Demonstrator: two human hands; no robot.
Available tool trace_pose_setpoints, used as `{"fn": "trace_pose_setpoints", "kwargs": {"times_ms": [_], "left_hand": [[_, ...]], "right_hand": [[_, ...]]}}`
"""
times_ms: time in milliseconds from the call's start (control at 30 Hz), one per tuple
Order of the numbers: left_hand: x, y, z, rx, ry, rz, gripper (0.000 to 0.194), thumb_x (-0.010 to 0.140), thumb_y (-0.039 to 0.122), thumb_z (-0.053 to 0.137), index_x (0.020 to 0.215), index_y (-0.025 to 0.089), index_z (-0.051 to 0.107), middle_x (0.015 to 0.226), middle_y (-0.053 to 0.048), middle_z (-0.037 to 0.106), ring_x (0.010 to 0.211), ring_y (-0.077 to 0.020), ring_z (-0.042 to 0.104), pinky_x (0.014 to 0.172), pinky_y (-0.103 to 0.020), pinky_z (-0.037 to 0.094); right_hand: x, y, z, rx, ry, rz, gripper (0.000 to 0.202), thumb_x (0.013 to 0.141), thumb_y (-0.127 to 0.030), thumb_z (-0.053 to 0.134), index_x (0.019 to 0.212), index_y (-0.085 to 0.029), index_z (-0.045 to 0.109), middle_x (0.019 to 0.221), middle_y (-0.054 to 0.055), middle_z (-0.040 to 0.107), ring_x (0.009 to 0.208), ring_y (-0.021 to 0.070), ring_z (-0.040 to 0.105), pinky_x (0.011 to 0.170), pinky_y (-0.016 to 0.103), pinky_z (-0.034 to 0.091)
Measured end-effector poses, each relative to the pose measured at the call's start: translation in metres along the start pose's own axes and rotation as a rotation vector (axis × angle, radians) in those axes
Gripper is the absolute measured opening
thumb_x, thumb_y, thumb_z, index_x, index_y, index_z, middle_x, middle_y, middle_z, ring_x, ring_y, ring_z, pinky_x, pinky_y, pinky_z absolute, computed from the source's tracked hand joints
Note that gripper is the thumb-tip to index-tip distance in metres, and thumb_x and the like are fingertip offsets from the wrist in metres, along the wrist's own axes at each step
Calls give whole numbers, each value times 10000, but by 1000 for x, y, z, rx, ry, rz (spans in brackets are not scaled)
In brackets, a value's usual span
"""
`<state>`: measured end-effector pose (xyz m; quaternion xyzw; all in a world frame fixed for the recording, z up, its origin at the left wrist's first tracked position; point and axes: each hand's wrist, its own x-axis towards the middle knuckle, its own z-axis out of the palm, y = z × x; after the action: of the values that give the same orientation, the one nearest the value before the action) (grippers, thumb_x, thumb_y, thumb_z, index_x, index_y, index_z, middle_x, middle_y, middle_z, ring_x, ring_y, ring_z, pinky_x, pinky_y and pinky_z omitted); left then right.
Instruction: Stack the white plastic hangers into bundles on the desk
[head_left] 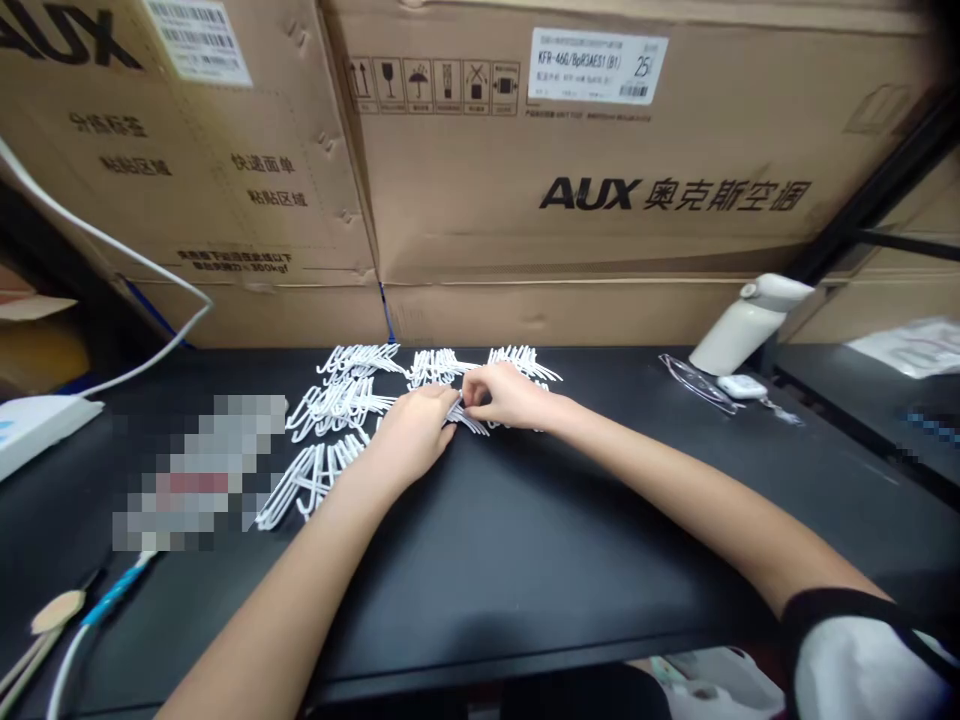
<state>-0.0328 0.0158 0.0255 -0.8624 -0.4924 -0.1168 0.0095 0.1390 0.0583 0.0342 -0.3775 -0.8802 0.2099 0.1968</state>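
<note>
Bundles of thin white hooks lie in rows on the black tabletop: a far-left bundle (360, 358), a middle-left one (326, 408) and a near-left one (315, 475). Two more, a back-middle bundle (433, 366) and a back-right bundle (517, 358), sit behind my hands. My left hand (412, 435) is closed, palm down, on a bundle of white hooks (471, 418) whose ends stick out to the right. Touching the same bundle, my right hand (510, 395) has thumb and index finger pinched at its top. The fingers partly cover the hooks between them.
Large cardboard boxes (600, 240) stand along the back. At right are a white bottle (742, 325), a small white case (741, 387) and a clear plastic wrapper (697, 385). A blurred-out device (210, 470) with a cable lies at left, near a white box (41, 430).
</note>
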Motion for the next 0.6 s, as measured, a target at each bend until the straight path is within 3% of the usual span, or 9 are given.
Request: {"fn": "trace_pose_setpoints", "kwargs": {"times_ms": [600], "left_hand": [[0,16,4,218,7,-80,255,880,204,486,1108,134,575,1154,-161,616,1104,-302,558,888,-404,449]], "right_hand": [[-2,13,2,135,74,107,124,660,-71,597,743,-160,624,682,-1,689,669,136,653,657,222,453]]}}
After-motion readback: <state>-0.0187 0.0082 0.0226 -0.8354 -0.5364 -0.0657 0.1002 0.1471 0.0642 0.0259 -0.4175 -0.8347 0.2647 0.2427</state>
